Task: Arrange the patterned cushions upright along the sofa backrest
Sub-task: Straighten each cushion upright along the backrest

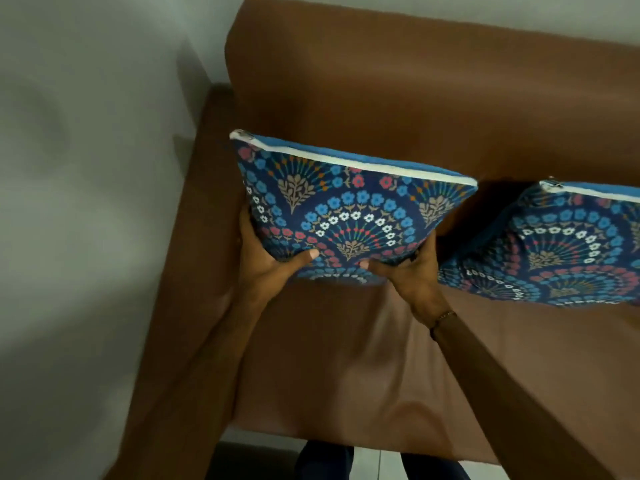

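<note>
A blue floral patterned cushion (pixel 346 209) with a white zip along its top edge stands upright at the left end of the brown sofa, close to the backrest (pixel 398 84). My left hand (pixel 273 265) grips its lower left corner, thumb on the front face. My right hand (pixel 412 271) grips its lower right corner the same way. A second cushion (pixel 568 251) of the same pattern leans against the backrest to the right, cut off by the frame's edge.
The sofa's left armrest (pixel 194 237) runs beside the held cushion. The brown seat (pixel 363 368) stretches in front. A grey wall (pixel 86 133) lies to the left, and white floor tiles (pixel 377 462) show below the seat edge.
</note>
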Action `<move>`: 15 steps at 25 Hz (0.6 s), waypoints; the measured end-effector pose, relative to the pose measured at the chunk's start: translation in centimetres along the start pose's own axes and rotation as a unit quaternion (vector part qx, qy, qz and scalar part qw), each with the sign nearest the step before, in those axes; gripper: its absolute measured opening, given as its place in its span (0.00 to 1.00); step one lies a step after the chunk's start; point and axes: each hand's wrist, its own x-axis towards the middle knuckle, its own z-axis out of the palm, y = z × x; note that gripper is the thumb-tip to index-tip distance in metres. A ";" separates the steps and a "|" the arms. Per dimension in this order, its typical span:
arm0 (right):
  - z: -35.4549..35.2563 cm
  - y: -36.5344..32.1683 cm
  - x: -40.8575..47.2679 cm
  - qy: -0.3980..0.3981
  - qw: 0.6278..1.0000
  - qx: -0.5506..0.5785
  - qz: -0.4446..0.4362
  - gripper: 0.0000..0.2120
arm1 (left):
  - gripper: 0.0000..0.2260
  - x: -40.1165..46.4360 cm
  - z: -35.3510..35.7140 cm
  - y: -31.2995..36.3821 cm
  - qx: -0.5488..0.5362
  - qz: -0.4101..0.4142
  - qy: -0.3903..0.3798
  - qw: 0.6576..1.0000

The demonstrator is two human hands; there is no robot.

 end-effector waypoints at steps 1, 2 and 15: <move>0.3 0.1 1.1 -0.001 1.000 -0.020 -0.017 0.46 | 0.56 0.6 0.0 0.3 0.004 0.009 -0.007 1.000; 0.6 0.1 2.0 -0.010 0.999 -0.036 -0.027 0.46 | 0.56 1.0 0.1 0.3 0.008 0.011 -0.014 1.000; -4.4 2.7 1.4 -0.013 0.989 -0.147 0.034 0.35 | 0.47 -6.7 9.4 -1.5 -0.027 -0.089 0.121 0.988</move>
